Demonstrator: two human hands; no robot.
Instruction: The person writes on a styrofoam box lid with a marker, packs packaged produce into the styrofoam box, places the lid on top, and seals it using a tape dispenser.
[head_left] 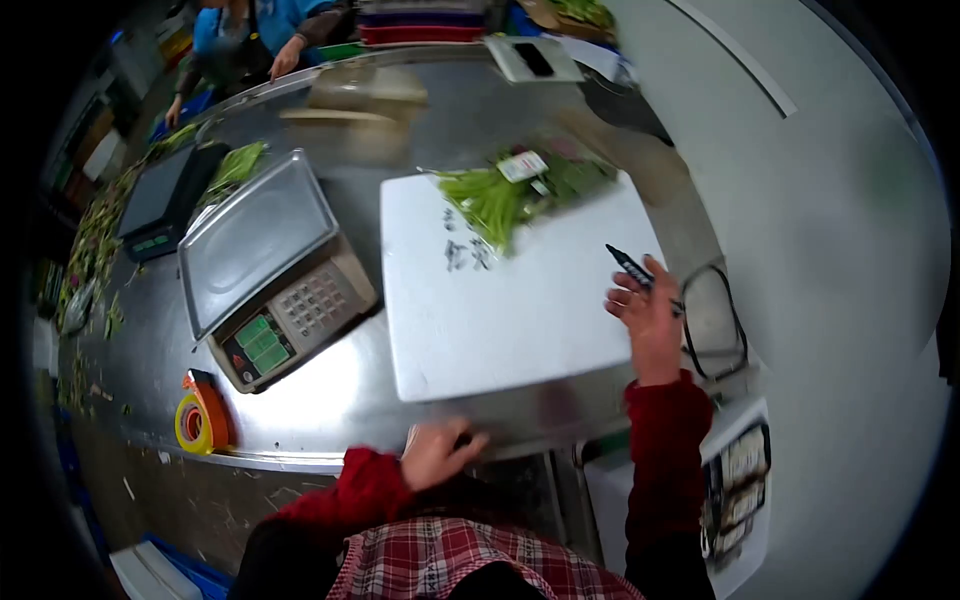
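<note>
My right hand [648,310] holds a black marker [630,266] between its fingers, over the right side of a white foam box lid or board [520,330]. The marker's narrow end points up and left. Dark handwritten characters [465,255] mark the white surface. A clear bag of leafy greens [500,200] with a white label [522,166] lies across its far part. My left hand [440,455] is at the near table edge, its fingers curled around a small dark thing too blurred to name.
Left of the board stands a scale [290,310] with a metal pan; a second, dark scale [165,205] is beyond it. A tape dispenser [203,415] sits near the edge. A cable [738,315] loops at right, above a white bin [625,500]. Another person [265,35] is across the table.
</note>
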